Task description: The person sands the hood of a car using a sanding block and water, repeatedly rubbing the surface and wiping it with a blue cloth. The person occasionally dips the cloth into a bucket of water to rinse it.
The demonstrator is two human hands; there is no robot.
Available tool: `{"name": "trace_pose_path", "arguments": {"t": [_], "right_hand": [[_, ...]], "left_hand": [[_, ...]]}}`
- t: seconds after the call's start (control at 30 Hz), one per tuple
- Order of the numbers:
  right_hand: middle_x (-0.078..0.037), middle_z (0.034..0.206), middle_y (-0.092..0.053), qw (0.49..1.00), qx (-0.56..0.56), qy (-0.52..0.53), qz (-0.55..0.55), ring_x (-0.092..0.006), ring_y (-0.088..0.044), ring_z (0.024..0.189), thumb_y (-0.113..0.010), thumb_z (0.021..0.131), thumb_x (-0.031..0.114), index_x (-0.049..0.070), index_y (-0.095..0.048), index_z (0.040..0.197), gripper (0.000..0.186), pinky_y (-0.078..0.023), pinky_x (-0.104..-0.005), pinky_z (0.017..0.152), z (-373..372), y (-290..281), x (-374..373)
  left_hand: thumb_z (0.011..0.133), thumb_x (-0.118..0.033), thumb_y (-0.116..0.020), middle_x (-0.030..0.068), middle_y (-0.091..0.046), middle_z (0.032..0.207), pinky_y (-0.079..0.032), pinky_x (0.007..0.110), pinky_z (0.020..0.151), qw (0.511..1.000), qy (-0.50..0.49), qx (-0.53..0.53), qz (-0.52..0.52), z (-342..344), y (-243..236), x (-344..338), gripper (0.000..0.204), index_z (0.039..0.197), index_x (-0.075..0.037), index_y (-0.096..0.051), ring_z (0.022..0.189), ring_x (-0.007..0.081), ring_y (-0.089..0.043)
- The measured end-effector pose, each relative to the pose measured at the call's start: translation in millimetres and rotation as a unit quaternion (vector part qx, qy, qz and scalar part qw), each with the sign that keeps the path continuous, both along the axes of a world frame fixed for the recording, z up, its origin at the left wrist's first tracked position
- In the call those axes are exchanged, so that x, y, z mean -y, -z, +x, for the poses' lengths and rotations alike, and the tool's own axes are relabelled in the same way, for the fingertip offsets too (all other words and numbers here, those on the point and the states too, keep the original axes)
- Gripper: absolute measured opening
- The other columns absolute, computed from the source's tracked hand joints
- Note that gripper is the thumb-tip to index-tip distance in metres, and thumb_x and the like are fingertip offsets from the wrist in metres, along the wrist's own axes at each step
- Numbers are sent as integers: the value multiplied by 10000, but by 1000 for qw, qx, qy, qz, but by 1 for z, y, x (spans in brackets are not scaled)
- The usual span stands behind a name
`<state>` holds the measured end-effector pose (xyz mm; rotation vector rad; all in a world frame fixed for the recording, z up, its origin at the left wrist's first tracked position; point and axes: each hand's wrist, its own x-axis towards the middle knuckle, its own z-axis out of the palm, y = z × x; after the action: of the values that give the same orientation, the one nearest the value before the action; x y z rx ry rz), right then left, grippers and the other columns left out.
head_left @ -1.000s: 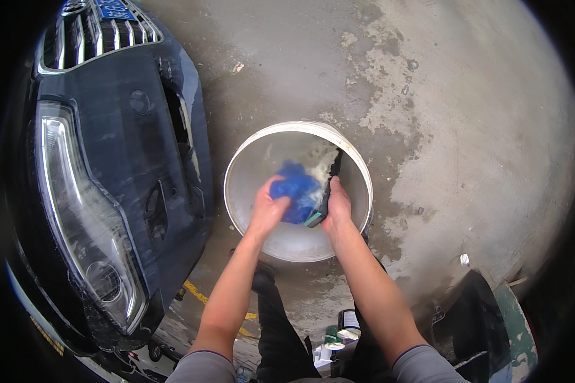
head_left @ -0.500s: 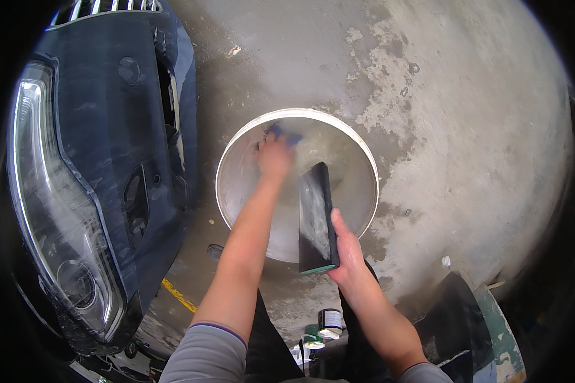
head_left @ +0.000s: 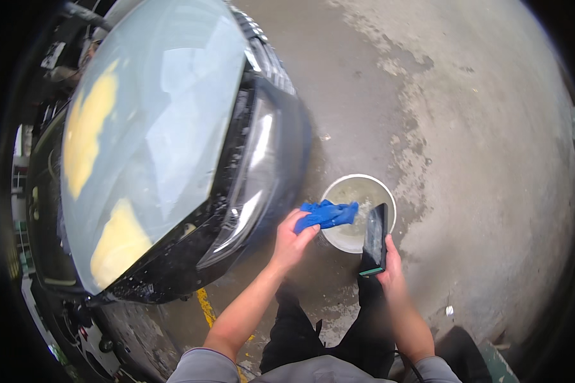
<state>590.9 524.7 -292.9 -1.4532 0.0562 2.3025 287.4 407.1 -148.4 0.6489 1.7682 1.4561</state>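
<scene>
My left hand [head_left: 291, 237] grips a crumpled blue cloth [head_left: 329, 215], which is raised above the left rim of a white bucket [head_left: 345, 247]. Cloudy water [head_left: 353, 190] shows inside the bucket. In my right hand [head_left: 393, 265] is a long sanding block [head_left: 376, 233] wrapped in dark sheet, with a green lower edge and a whitish, wet-looking face. It is held upright over the bucket's right side, my thumb along its edge. The palm side of the right hand is partly hidden by the block.
A car stands at the left, its hood [head_left: 172, 89] sanded pale grey with yellow filler patches [head_left: 92, 131]. The headlight [head_left: 252, 172] and bumper are close to the bucket. A yellow floor line [head_left: 206, 306] runs near my left arm. A dark panel [head_left: 461, 354] lies at the lower right.
My left hand has come up out of the bucket with the blue cloth and moved left toward the car. The view has risen and swung left, showing the hood. The right hand keeps the sanding block.
</scene>
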Motion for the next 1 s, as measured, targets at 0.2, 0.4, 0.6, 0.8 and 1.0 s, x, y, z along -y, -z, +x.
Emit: {"name": "trace_pose_path", "arguments": {"t": [0.2,0.4,0.6,0.8,1.0], "right_hand": [[-159,1252,-817,980,-130,-66,134,-361,-793,1112,-562,1214,554,62,-715,1450,567,-655,-530,974,-96,-142,5],[-155,1238,-827,958,-180,-147,170,-356,-809,1079,-571,1214,543,65,-727,1435,549,-669,-524,964,-170,-217,48],[-142,1294,-830,958,-180,-130,183,-342,-814,1119,-556,1232,484,53,-728,1441,509,-674,-524,1009,-193,-239,102],[-132,1322,-829,980,-77,-99,154,-341,-814,1135,-569,1225,492,55,-727,1457,519,-675,-527,1021,-201,-247,164],[-122,1301,-768,977,-33,-131,167,-352,-730,1129,-566,1207,536,102,-685,1514,544,-620,-534,947,-191,-243,186]], "left_hand": [[1043,-93,-774,-1,-683,1098,-495,306,929,971,-120,23,206,-88,-250,82,226,1244,8,-758,1025,104,-614],[1044,-76,-754,33,-731,1214,-529,310,1019,925,-174,-222,254,-214,-394,248,229,1249,25,-778,1102,134,-673],[1011,-128,-834,90,-741,1171,-586,356,953,896,-179,-401,67,-321,-428,332,282,1246,23,-795,1071,197,-738],[969,-607,-830,227,-628,1636,-518,461,1210,887,-222,-360,-184,-458,-340,399,961,1793,-298,-446,1484,399,-631],[953,-682,-816,193,-571,1658,-408,581,1227,706,-313,-524,-358,-476,-211,375,673,1541,-361,-750,1509,375,-526]]}}
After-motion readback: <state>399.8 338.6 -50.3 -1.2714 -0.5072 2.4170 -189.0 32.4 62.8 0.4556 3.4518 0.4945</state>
